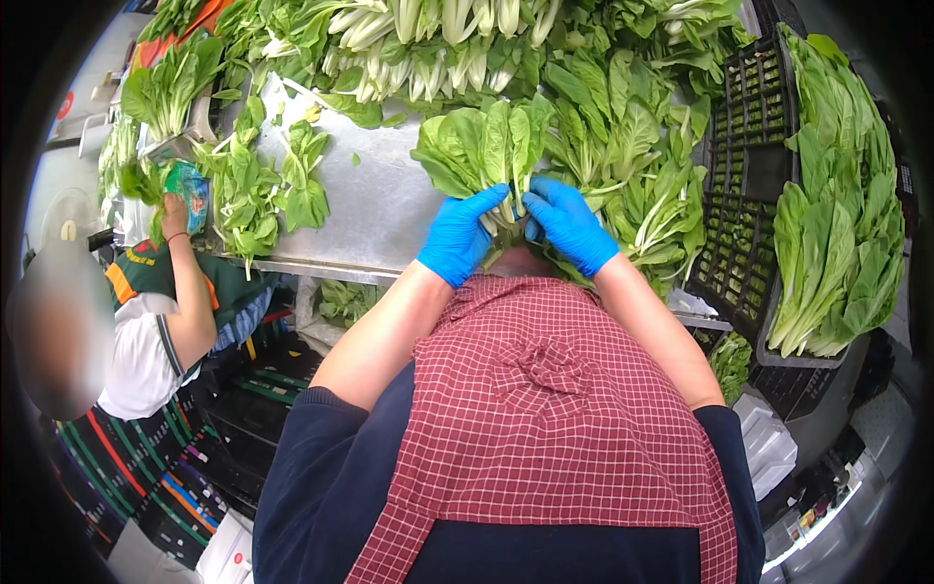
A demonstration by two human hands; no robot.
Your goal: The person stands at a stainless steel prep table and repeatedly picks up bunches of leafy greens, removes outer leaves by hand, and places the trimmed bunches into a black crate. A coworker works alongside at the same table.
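Observation:
Both of my hands wear blue gloves and hold one bunch of leafy greens by its pale stems, leaves pointing away from me. My left hand grips the stems from the left, thumb across them. From the right, my right hand pinches the stems with its fingers. The bunch is over the near part of a metal table. Loose leafy stalks lie close to the right of my right hand. Stacked bunches with white stems lie along the far side, and trimmed leaves lie at the left.
A black plastic crate stands tilted at the right, beside a tray heaped with long greens. A co-worker at the left holds greens near a printed plastic bag. Black crates are stacked at the lower left.

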